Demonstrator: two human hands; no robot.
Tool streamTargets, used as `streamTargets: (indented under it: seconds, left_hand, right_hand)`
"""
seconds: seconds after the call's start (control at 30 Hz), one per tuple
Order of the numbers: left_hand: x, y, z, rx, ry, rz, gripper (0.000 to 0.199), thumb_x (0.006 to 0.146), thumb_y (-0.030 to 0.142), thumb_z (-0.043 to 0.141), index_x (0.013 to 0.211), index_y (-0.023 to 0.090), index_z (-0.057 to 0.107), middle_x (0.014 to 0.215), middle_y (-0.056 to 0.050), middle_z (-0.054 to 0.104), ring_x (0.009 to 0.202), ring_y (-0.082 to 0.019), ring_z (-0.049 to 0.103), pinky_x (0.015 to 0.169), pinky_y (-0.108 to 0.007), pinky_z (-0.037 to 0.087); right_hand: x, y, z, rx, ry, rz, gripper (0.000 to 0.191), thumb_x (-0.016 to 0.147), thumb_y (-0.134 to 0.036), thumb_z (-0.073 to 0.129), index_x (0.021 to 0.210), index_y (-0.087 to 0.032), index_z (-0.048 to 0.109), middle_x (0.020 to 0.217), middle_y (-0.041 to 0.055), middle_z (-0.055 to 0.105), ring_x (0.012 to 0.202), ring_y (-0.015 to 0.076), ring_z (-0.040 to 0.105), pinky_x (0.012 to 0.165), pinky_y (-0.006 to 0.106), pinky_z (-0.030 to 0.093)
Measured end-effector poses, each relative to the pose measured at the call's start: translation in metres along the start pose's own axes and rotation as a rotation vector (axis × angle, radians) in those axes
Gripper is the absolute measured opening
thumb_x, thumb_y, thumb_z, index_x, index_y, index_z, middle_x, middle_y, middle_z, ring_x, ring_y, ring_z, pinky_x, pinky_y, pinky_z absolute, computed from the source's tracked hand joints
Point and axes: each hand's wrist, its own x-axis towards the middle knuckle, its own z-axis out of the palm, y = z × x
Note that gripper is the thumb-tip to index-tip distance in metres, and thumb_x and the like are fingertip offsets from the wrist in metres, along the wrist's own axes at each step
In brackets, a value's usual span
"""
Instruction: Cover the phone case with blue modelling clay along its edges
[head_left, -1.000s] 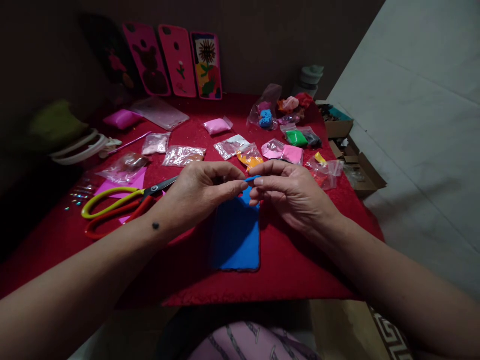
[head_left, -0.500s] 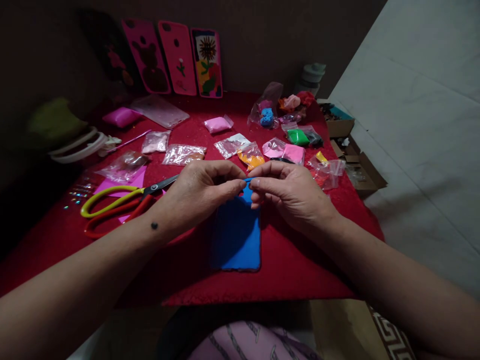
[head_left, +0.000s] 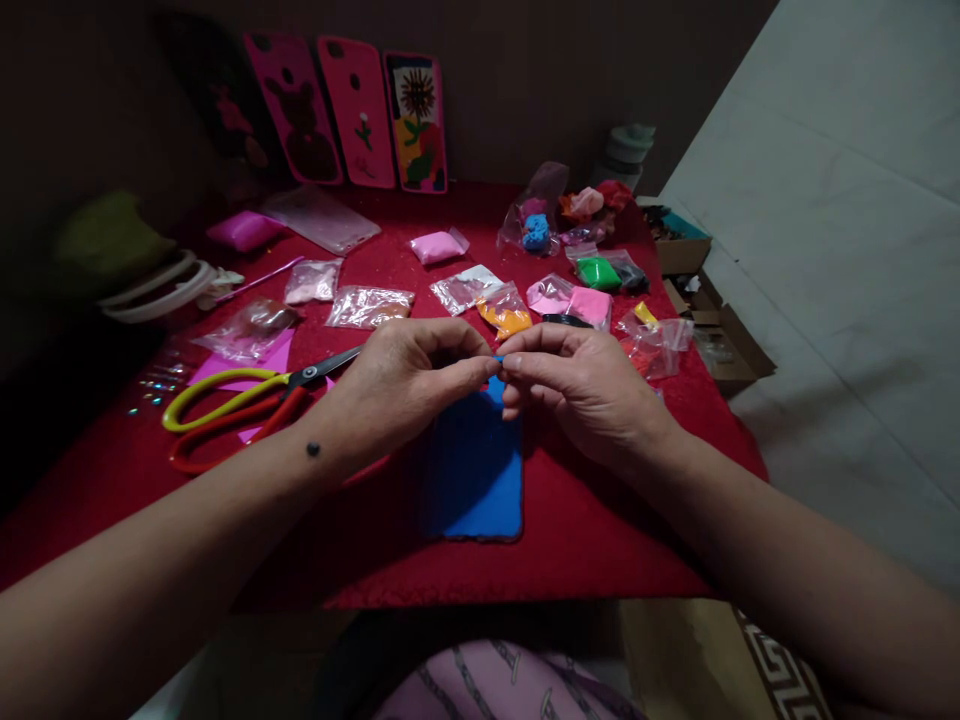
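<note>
A blue-covered phone case (head_left: 481, 480) lies flat on the red cloth, its far end beneath my fingers. My left hand (head_left: 424, 375) is closed in a pinch over that end, thumb against fingertips. Tip to tip with it, my right hand (head_left: 581, 375) makes the same pinch from the other side. Whatever sits between the fingertips is too small and covered to make out. Scissors (head_left: 240, 405) with one yellow and one red handle lie beside my left wrist, their blade tips hidden behind that hand.
Several bags of coloured clay, such as an orange one (head_left: 506, 315) and a green one (head_left: 598, 272), spread across the red cloth (head_left: 360, 570). Decorated phone cases (head_left: 356, 115) stand along the back wall. A clear case (head_left: 326, 222) lies at the back left; cardboard boxes (head_left: 724, 340) are at the right.
Both hands stay over the far end of the case, and the fingertips have shifted only very slightly. The view has moved a little; nothing else differs.
</note>
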Motion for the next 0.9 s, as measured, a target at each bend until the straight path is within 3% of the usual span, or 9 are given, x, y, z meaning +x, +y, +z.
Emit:
streamTargets:
  seconds: [0.43,0.67,0.9]
  left_hand:
    - [0.0009,-0.0019,-0.008,0.084,0.008,-0.038,0.019,0.083,0.03,0.061,0.073,0.018,0.072,0.058,0.001,0.062,0.055,-0.012,0.053,0.051,-0.024,0.039]
    - [0.0033,-0.0048,-0.0066,0.028,0.023,-0.018,0.02,0.082,0.034,0.067,0.073,0.017,0.073,0.06,0.002,0.063,0.058,-0.011,0.055,0.055,-0.022,0.042]
    - [0.0039,-0.0043,-0.0057,0.054,0.026,0.008,0.018,0.083,0.03,0.064,0.075,0.017,0.073,0.059,0.002,0.062,0.057,-0.011,0.054,0.054,-0.023,0.041]
  right_hand:
    - [0.0001,-0.0042,-0.0015,0.11,0.016,0.031,0.01,0.076,-0.018,0.07,0.079,-0.009,0.072,0.07,0.0055,0.069,0.055,0.0125,0.064,0.051,0.025,0.058]
    - [-0.0006,-0.0051,-0.002,0.114,0.023,0.048,0.01,0.072,-0.01,0.072,0.082,-0.008,0.071,0.065,0.0036,0.069,0.053,0.0116,0.064,0.052,0.022,0.058]
    - [-0.0001,-0.0059,-0.0012,0.062,0.065,0.058,0.029,0.07,-0.004,0.071,0.098,-0.011,0.067,0.07,0.0033,0.071,0.051,0.0122,0.065,0.051,0.023,0.058]
